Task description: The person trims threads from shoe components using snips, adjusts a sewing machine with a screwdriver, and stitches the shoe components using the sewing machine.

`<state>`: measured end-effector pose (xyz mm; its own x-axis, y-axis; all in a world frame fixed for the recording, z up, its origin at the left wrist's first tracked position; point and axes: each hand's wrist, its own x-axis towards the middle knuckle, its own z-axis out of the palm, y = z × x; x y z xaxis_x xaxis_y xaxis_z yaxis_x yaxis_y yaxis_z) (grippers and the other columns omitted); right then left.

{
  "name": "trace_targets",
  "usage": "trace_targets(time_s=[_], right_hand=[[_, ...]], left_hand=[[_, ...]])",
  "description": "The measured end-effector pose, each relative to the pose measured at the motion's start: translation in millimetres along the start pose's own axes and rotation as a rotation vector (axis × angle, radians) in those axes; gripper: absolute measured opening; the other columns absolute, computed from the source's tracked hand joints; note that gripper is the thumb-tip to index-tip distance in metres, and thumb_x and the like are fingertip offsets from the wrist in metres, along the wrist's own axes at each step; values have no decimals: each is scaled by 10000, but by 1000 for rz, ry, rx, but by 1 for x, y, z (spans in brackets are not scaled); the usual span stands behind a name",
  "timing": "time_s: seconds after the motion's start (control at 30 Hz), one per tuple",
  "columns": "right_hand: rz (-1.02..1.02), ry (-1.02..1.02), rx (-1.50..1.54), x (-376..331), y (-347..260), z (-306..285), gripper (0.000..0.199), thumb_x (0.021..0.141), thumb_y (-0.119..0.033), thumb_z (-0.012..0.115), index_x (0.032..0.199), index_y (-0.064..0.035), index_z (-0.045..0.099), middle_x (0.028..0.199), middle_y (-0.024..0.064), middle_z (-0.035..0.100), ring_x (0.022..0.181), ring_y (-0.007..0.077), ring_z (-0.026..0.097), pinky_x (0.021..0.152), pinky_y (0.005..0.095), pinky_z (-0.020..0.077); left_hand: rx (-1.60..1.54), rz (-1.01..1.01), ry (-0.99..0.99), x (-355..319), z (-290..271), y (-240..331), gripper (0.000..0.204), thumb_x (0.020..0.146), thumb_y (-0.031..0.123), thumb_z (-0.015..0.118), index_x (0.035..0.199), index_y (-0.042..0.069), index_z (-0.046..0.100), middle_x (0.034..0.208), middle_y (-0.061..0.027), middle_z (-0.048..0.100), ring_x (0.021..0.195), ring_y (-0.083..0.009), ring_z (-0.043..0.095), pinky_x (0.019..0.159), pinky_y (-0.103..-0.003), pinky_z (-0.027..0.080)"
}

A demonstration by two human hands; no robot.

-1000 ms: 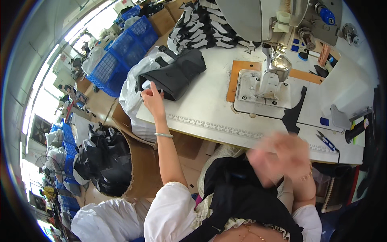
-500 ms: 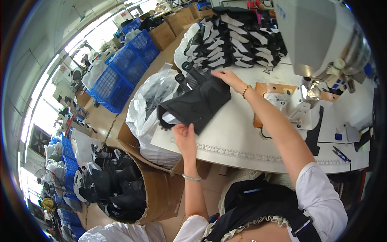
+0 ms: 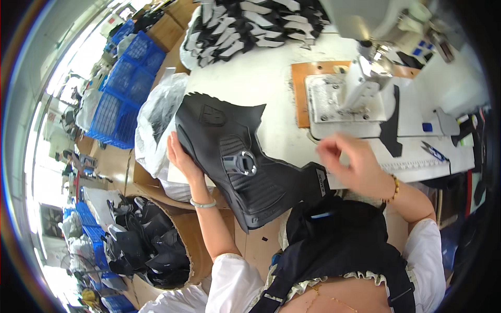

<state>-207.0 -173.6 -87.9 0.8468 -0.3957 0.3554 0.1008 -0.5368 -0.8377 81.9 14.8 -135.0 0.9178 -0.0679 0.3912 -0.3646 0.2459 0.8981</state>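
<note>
- The white bench (image 3: 261,83) carries a grey sewing machine (image 3: 365,62) on its far right part; a heap of black-and-white cut pieces (image 3: 250,23) lies at the far edge, left of the machine.
- The black boot upper (image 3: 235,156), with a round grey fitting at its middle, hangs over the near edge of the bench, left of the machine. The step in hand looks like bringing this piece round to the machine; the next move would call for sliding it flat toward the needle plate.
- A round cardboard bin (image 3: 195,245), below and left of the bench, holds more black pieces.
- Blue crates (image 3: 122,99) stand left of the bench; their contents are unclear.
- The left hand (image 3: 180,156) grips the upper's left edge, fingers hidden behind it.
- The right hand (image 3: 349,164), blurred, hovers just right of the upper, fingers loosely curled, holding nothing I can see.
</note>
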Motion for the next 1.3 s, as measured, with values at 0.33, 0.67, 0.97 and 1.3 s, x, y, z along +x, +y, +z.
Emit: trace_targets(time_s=[0.33, 0.67, 0.97, 1.3], right_hand=[[182, -184, 210, -14, 26, -9, 286, 908, -289, 530, 875, -6, 502, 669, 127, 521, 593, 213, 513, 568, 311, 405], [524, -294, 614, -47, 21, -52, 470, 848, -469, 580, 879, -8, 494, 698, 44, 559, 545, 95, 554, 462, 227, 447], [266, -143, 248, -65, 29, -49, 323, 830, -287, 651, 862, -1, 502, 682, 97, 564, 567, 173, 550, 536, 285, 439], [-26, -55, 107, -65, 10, -50, 155, 850, -145, 593, 863, -35, 485, 687, 135, 544, 619, 301, 539, 575, 378, 416]], left_hand=[[159, 137, -91, -72, 86, 71, 294, 934, 190, 481, 672, 70, 424, 627, 74, 310, 586, -21, 259, 506, -207, 207], [343, 377, -148, -99, 79, 25, 225, 905, 161, 506, 1025, -8, 593, 975, -59, 570, 832, -104, 548, 750, -252, 448], [-23, 100, -190, -132, 94, 69, 219, 913, 139, 473, 732, 20, 506, 708, 8, 442, 641, -61, 401, 620, -212, 343], [990, 934, -979, -95, 110, 207, 409, 783, 169, 651, 1129, -9, 524, 1058, -115, 596, 1004, -228, 553, 896, -312, 393]])
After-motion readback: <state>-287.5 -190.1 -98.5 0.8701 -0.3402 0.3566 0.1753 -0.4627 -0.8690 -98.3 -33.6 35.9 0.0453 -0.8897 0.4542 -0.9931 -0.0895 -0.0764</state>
